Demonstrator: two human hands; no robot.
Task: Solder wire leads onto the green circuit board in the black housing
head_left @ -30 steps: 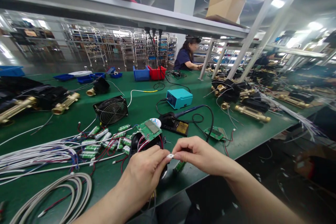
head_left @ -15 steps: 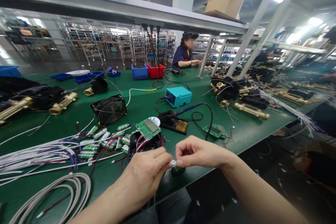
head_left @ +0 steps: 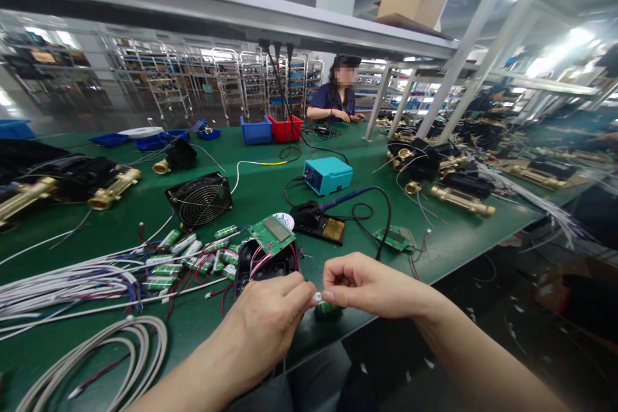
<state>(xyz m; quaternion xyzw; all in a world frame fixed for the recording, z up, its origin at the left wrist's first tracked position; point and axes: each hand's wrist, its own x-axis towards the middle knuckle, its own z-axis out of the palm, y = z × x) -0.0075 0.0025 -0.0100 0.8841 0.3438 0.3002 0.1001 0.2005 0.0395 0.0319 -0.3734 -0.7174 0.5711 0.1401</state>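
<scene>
Fingers [head_left: 307, 295] of the left hand [head_left: 265, 312] pinch a small white plug [head_left: 317, 297], held up over the near edge of the surface [head_left: 270, 187]. The right hand [head_left: 364, 284] is curled, with its thumb and forefinger tips at the plug's right side; I cannot tell whether they close on it or on a wire. Just below them is a green piece [head_left: 327, 312], mostly hidden.

Behind the left hand, a black case [head_left: 245, 264] lies open near the same edge, with a green circuit board [head_left: 273, 235] tilted on its far rim and wires running down into the case. Left of it lie green and white batteries [head_left: 161, 283] in a loose heap, then a bundle of white cables [head_left: 62, 290]. A coil of grey cable [head_left: 161, 341] lies nearer the person.

Farther in, a black fan [head_left: 200, 199] stands left of a soldering iron [head_left: 342, 198] in its stand, and a teal box [head_left: 328, 175] sits behind the iron. Another circuit board [head_left: 396, 238] lies toward the near edge, on the right. A blue bin [head_left: 256, 131] and a red bin [head_left: 284, 129] touch along the far edge, and a co-worker [head_left: 333, 100] sits beyond it.
</scene>
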